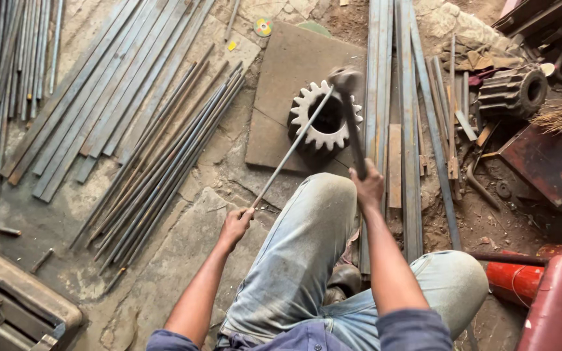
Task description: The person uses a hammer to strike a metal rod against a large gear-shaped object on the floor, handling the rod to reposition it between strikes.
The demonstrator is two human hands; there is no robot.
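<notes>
Overhead, thin steel rod (pixel 291 151) clamped in left hand (pixel 235 225), far end laid across large gear (pixel 325 123) on floor plate (pixel 294 71). Hammer (pixel 352 123) gripped in right hand (pixel 368 185), head blurred above rod tip. Rod looks straight; shaping judged unfinished.

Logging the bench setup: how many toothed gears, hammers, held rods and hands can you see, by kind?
Large toothed steel gears: 2, one under the rod, one at upper right
Long-handled hammer: 1
Thin steel rod held over the gear: 1
Hands: 2, left hand, right hand
Total: 6
</notes>
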